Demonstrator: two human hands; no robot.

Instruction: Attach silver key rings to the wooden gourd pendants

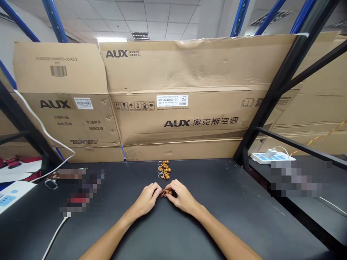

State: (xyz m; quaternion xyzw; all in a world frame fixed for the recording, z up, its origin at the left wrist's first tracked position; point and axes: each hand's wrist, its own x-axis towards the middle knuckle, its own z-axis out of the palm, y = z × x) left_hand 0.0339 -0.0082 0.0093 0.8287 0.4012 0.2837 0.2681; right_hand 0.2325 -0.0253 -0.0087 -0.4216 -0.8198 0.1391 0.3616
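Two bare hands (181,196) meet over a brown bead keychain (166,194) on a black surface (217,224)

Seen from the wearer's head, both forearms reach forward from the lower edge. The bead keychain is near the middle of the surface, between the two hands. The right hand's fingers grasp its beads, thumb on the near side. The left hand (148,198) has thumb and forefinger drawn together at the keychain's left end; whether they grip it, I cannot tell. Just beyond the hands, similar keychains with metal rings (164,169) lie in a column leading away from the wearer. Cardboard (206,76) printed "AUX" stands along the back. A white power strip (12,196) is at the far left; another power strip (261,157) sits to the right, beyond a black metal frame (271,86).
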